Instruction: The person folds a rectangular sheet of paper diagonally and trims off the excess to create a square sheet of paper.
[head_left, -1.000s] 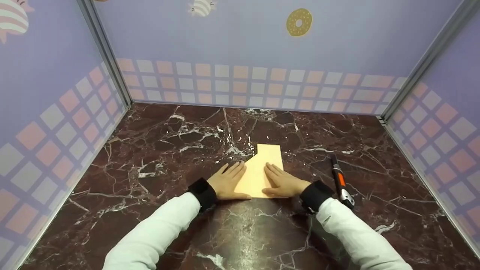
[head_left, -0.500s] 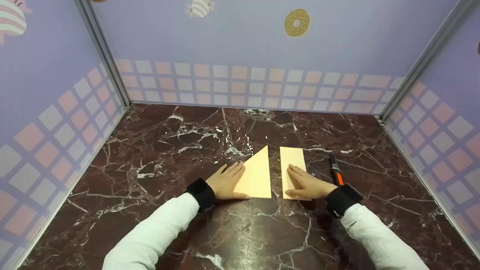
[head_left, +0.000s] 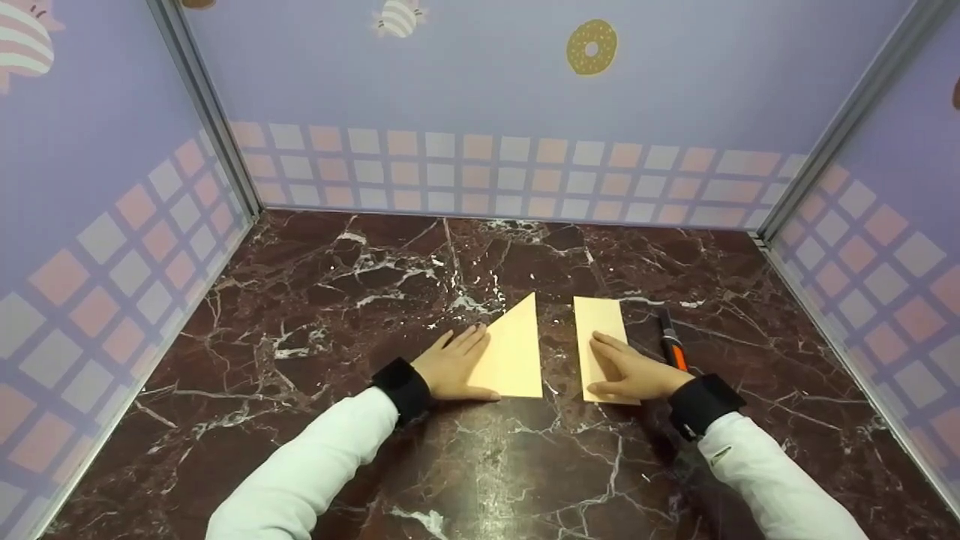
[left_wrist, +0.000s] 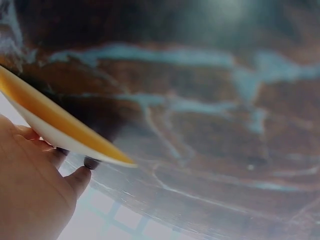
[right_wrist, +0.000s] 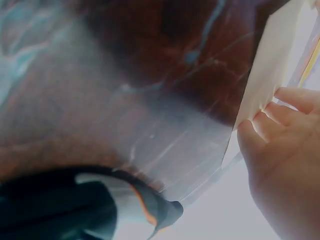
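Two flat pieces of pale yellow paper or thin card lie side by side with a gap between them. The left piece has a slanted upper edge that rises to a point at its far right corner. My left hand rests on its left part, fingers extended. On the narrow rectangular piece rests my right hand, fingers stretched forward. In the left wrist view, the left piece appears nearly edge-on beside the hand. A black and orange utility knife lies just right of my right hand, partly hidden by the wrist.
Dark red marbled tabletop spreads under everything. Purple panels with printed tiles enclose its back, left and right sides. In the right wrist view the knife shows large at the bottom, close to the wrist.
The two pieces, together a second ago, are now apart. My right hand has moved right with the rectangular piece; my left hand has stayed on the left piece.
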